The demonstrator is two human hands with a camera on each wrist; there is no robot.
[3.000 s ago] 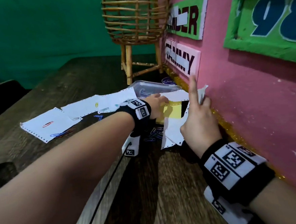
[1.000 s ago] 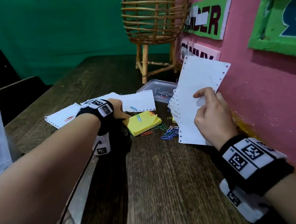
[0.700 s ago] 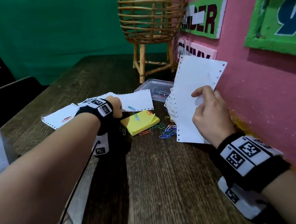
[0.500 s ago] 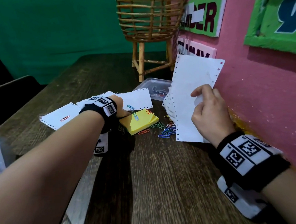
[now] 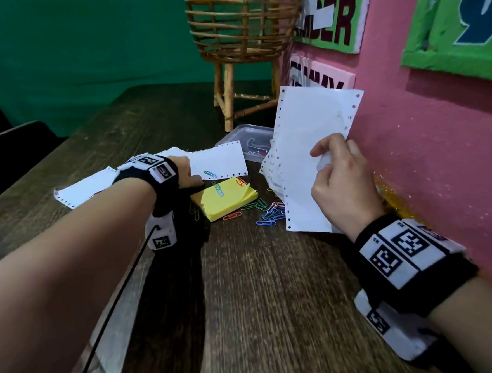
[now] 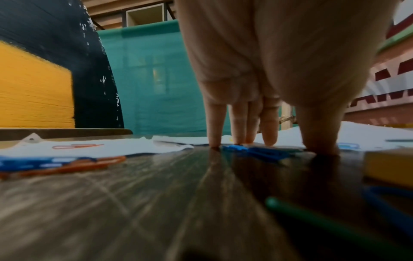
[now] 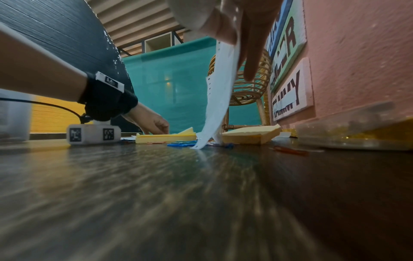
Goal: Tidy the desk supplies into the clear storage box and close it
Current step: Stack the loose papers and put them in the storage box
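Note:
My right hand [image 5: 328, 158] pinches a stack of white perforated sheets [image 5: 302, 141] and holds it upright on the desk beside the pink wall; in the right wrist view the sheets [image 7: 220, 95] hang down from my fingers [image 7: 252, 58]. My left hand [image 5: 193, 179] is down on the desk just left of a yellow sticky pad [image 5: 225, 201]. In the left wrist view its straight fingertips [image 6: 240, 137] and thumb touch the wood around blue paper clips [image 6: 261, 152]. Coloured clips [image 5: 268, 212] lie scattered by the pad. A shallow clear container [image 5: 243, 138] sits behind them.
More white sheets [image 5: 218, 163] carrying single clips lie flat on the dark wooden desk [image 5: 276, 300]. A rattan stand [image 5: 243, 41] is at the back by the wall. A second yellow pad [image 7: 250, 135] and a clear tub [image 7: 348, 130] sit along the wall.
Three seconds ago the sheets lay flat; my right hand now holds them upright. In the last second my left hand shifted slightly right toward the pad and clips.

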